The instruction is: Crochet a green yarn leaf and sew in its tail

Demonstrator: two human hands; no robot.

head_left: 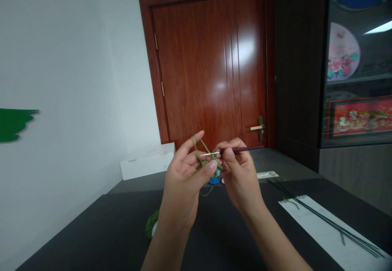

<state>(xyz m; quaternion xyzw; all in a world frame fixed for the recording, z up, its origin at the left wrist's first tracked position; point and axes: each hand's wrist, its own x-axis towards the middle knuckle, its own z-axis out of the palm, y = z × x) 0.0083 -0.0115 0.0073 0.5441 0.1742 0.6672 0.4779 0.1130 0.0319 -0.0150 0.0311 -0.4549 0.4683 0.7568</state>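
My left hand (185, 171) is raised above the dark table (101, 234), thumb and fingers pinching a small green and blue crochet piece (212, 173). Green yarn (199, 142) runs over its raised index finger. My right hand (237, 169) is closed round a dark crochet hook (241, 150), whose silver tip points left into the green stitches. A loop of yarn hangs below the piece. A green yarn ball (151, 223) lies on the table, partly hidden behind my left forearm.
A white box (147, 165) stands at the table's far left by the wall. A white sheet (333, 238) with several thin dark green stems (324, 218) lies at the right. A red-brown door (211, 70) and a dark cabinet (355, 62) stand behind.
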